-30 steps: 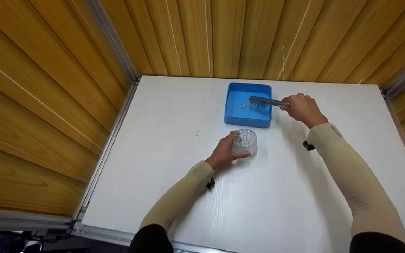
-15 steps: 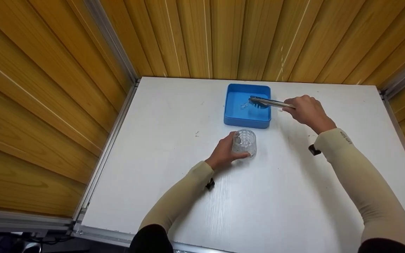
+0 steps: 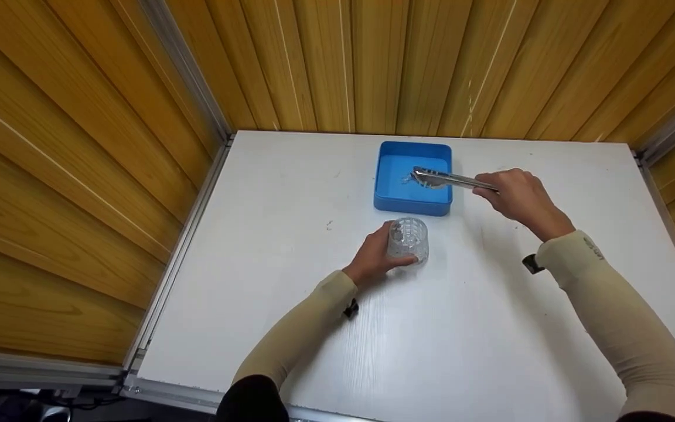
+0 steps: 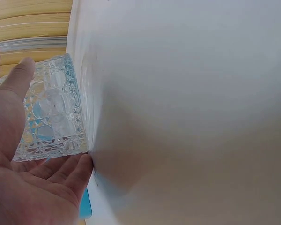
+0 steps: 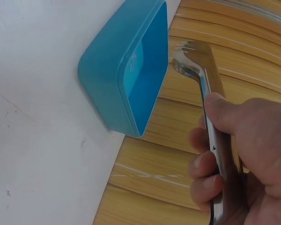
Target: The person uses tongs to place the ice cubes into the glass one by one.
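My left hand [image 3: 371, 256] grips a clear, cut-pattern drinking glass [image 3: 410, 240] that stands upright on the white table. Thumb and fingers wrap its sides, and through the wall in the left wrist view the glass [image 4: 51, 108] shows clear, rounded shapes. In my right hand [image 3: 519, 196] are metal serving tongs [image 3: 460, 180], thumb on one arm and fingers curled round the other. Their toothed ends hang over a blue square box [image 3: 412, 206]. On the box floor lie small clear pieces [image 3: 406, 179], partly hidden by the tongs.
The white table [image 3: 267, 246] meets a wood-panel wall [image 3: 372, 64] behind the box. A metal frame edge [image 3: 173, 252] runs along its left side. Small dark specks [image 3: 329, 224] mark the tabletop left of the glass.
My right hand has moved right and toward me, with the tongs turning so a shiny side faces up. The left hand and the glass have stayed put.
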Tool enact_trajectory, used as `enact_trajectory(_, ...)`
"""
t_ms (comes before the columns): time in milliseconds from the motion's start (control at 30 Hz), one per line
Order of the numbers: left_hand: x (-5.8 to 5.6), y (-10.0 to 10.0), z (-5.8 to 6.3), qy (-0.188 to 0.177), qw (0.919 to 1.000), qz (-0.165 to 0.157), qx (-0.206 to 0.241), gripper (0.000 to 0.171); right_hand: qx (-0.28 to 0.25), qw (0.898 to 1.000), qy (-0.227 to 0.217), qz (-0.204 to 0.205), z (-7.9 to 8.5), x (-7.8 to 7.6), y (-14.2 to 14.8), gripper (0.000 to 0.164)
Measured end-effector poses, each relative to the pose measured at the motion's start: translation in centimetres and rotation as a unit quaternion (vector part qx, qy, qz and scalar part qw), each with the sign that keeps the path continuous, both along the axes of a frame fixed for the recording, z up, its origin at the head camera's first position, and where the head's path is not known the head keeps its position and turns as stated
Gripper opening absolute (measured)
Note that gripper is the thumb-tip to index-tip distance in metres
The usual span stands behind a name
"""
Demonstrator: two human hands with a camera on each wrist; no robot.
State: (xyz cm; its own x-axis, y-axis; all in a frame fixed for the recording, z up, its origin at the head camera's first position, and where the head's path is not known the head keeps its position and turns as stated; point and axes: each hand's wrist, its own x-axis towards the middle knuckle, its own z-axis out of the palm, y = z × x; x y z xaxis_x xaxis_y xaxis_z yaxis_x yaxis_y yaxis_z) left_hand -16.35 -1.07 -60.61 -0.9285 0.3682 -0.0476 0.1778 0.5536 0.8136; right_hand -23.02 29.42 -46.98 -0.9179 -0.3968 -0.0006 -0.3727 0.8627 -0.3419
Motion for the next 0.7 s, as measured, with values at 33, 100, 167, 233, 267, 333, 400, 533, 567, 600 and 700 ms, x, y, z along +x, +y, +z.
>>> enact_trajectory(33, 0.0, 0.0, 0.0, 0.002, 1.0, -0.001, -0.001, 0.096, -0.003, 1.0, 0.001, 0.001, 0.1, 0.3, 0.0, 0.028)
enact_trajectory(100, -0.1, -0.1, 0.1, 0.005, 1.0, -0.002, -0.003, 0.096, -0.009, 1.0, 0.006, 0.006, 0.3, 0.8, 0.1, 0.028)
enact_trajectory(167, -0.1, -0.1, 0.1, 0.005, 1.0, 0.0, -0.004, 0.096, -0.015, 1.0, 0.013, 0.01, 0.4, 1.4, 0.1, 0.028)
enact_trajectory(233, -0.1, -0.1, 0.2, 0.002, 1.0, 0.001, -0.003, 0.097, -0.019, 0.999, 0.022, 0.015, 0.5, 1.9, 0.2, 0.027)
enact_trajectory(267, -0.1, -0.1, 0.2, -0.001, 1.0, 0.002, -0.002, 0.096, -0.019, 0.999, 0.027, 0.019, 0.5, 2.1, 0.2, 0.027)
enact_trajectory(333, -0.1, -0.1, 0.2, -0.005, 1.0, 0.003, -0.001, 0.097, -0.019, 0.999, 0.035, 0.024, 0.4, 2.6, 0.2, 0.027)
enact_trajectory(400, -0.1, -0.1, 0.2, -0.006, 1.0, 0.004, 0.001, 0.097, -0.023, 0.998, 0.042, 0.03, 0.3, 3.1, 0.3, 0.027)
enact_trajectory(533, 0.1, -0.1, 0.1, -0.004, 1.0, 0.004, 0.003, 0.096, -0.031, 0.998, 0.043, 0.037, 0.2, 4.3, 0.3, 0.026)
enact_trajectory(567, 0.1, -0.1, 0.2, -0.004, 1.0, 0.004, 0.004, 0.096, -0.034, 0.998, 0.043, 0.039, 0.2, 4.6, 0.2, 0.026)
enact_trajectory(600, 0.1, -0.1, 0.2, -0.004, 1.0, 0.003, 0.005, 0.096, -0.036, 0.997, 0.045, 0.042, 0.2, 4.9, 0.2, 0.025)
enact_trajectory(700, 0.2, -0.2, 0.3, -0.007, 0.9999, 0.002, 0.007, 0.096, -0.038, 0.997, 0.05, 0.05, 0.2, 5.7, 0.0, 0.021)
